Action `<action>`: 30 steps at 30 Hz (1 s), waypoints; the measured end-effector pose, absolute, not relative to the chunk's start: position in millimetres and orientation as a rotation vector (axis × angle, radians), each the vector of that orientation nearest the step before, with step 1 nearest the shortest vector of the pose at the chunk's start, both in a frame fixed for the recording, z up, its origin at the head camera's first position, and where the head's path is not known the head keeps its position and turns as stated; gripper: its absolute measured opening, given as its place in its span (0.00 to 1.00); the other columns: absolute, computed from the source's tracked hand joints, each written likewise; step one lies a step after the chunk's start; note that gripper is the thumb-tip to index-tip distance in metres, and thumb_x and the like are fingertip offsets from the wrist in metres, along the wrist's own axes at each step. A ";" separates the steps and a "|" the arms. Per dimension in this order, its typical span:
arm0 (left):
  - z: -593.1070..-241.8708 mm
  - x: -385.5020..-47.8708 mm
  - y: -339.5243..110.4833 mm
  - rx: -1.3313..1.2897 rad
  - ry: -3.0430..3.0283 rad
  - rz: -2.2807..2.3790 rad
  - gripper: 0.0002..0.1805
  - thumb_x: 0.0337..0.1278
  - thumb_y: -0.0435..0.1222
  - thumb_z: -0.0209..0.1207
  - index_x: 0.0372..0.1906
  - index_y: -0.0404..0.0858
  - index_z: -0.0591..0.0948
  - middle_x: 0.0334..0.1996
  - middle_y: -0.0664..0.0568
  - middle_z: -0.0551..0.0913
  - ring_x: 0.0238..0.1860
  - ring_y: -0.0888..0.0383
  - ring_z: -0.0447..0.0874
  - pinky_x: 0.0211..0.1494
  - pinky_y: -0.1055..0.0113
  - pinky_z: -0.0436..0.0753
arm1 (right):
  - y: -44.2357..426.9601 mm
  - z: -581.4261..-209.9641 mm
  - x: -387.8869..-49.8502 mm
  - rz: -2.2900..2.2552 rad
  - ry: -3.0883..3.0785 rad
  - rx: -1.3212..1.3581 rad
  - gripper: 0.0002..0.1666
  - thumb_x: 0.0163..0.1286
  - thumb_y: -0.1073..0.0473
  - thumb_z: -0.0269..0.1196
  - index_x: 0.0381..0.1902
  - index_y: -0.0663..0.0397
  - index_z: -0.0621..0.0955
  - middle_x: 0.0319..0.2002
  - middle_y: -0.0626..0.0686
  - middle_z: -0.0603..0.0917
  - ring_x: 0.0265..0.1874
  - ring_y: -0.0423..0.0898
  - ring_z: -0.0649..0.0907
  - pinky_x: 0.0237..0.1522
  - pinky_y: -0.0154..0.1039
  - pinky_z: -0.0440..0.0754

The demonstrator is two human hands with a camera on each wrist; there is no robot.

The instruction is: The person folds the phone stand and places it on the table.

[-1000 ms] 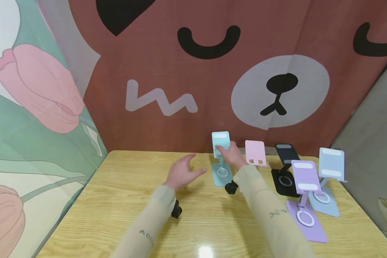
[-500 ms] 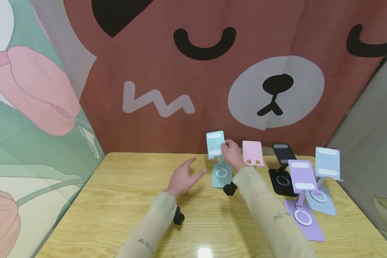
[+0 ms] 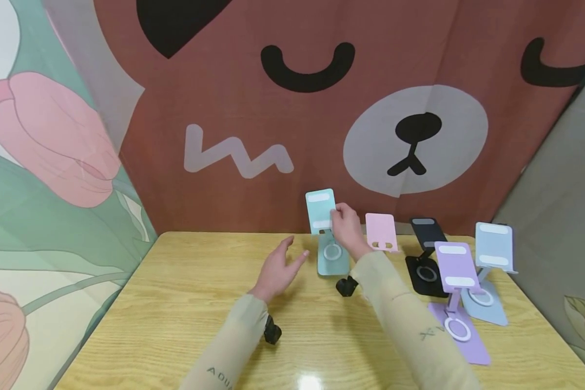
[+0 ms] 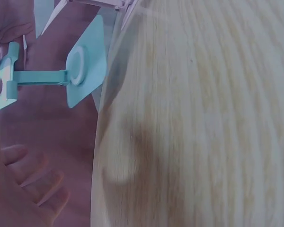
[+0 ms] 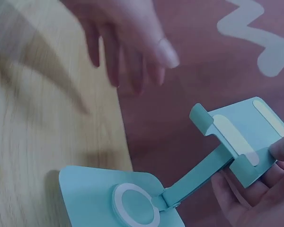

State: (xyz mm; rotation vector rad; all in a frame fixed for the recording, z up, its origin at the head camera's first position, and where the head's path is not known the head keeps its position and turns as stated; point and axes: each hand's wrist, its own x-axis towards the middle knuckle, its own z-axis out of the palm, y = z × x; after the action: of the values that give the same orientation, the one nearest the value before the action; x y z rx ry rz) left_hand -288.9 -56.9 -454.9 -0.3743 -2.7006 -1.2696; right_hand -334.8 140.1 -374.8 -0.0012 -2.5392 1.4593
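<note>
A teal phone stand (image 3: 333,266) is held by my right hand (image 3: 348,230), whose thumb and fingers pinch the right edge of its top plate. In the right wrist view the thumb lies on the front of the stand (image 5: 199,172) and the fingers are behind it. The left wrist view shows its base (image 4: 97,56) tilted at the table's far edge, seemingly lifted off the wood. To the left of the stand, my left hand (image 3: 279,271) hovers over the table with fingers spread and relaxed, touching nothing.
More phone stands stand at the right: a pink one (image 3: 381,230), a black one (image 3: 430,233), a purple one (image 3: 457,266) and a light blue one (image 3: 494,246). The wooden table (image 3: 185,309) ends at a brown bear-print curtain (image 3: 244,206).
My right hand has shifted its grip on the teal phone stand's plate and raised the stand slightly, moving it a little left. The left hand stays nearly in place.
</note>
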 end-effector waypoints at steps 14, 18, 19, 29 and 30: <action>-445.8 -284.1 -51.7 -0.319 -2.624 -1.435 0.32 0.81 0.52 0.41 0.75 0.34 0.65 0.69 0.41 0.72 0.67 0.41 0.71 0.68 0.49 0.70 | 125.2 -342.3 -315.3 1.608 -2.403 0.027 0.18 0.83 0.54 0.48 0.55 0.60 0.77 0.41 0.58 0.77 0.42 0.53 0.75 0.47 0.47 0.73; -444.3 -285.0 -50.9 -0.329 -2.620 -1.468 0.35 0.81 0.56 0.37 0.75 0.34 0.64 0.67 0.41 0.74 0.66 0.43 0.73 0.68 0.50 0.70 | 122.4 -334.8 -309.6 1.624 -2.380 0.047 0.17 0.83 0.55 0.49 0.54 0.60 0.78 0.42 0.58 0.78 0.41 0.53 0.75 0.47 0.46 0.72; -444.4 -285.4 -50.6 -0.329 -2.617 -1.481 0.36 0.81 0.57 0.37 0.75 0.34 0.64 0.67 0.40 0.75 0.66 0.43 0.73 0.68 0.50 0.70 | 121.8 -333.2 -308.0 1.632 -2.378 0.048 0.17 0.83 0.54 0.49 0.53 0.60 0.78 0.42 0.58 0.78 0.41 0.53 0.75 0.46 0.46 0.72; -439.9 -281.5 -41.1 -0.306 -2.500 -1.772 0.33 0.82 0.54 0.36 0.73 0.34 0.67 0.64 0.40 0.77 0.60 0.42 0.78 0.63 0.48 0.75 | 114.9 -321.4 -289.8 1.714 -2.345 0.086 0.17 0.83 0.53 0.50 0.54 0.58 0.78 0.49 0.56 0.81 0.47 0.52 0.77 0.53 0.48 0.74; -438.5 -280.3 -39.7 -0.296 -2.493 -1.798 0.34 0.82 0.55 0.35 0.73 0.34 0.68 0.64 0.40 0.77 0.62 0.43 0.77 0.63 0.48 0.75 | 114.0 -320.5 -288.0 1.724 -2.334 0.098 0.17 0.82 0.53 0.50 0.54 0.59 0.78 0.50 0.57 0.81 0.48 0.53 0.77 0.53 0.48 0.74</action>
State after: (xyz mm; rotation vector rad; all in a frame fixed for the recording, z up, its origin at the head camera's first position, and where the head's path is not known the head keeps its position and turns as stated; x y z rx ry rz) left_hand -280.3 -39.7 -438.5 -0.2960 -2.4925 -1.7981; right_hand -288.0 114.0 -320.5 0.0983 -2.3344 1.7241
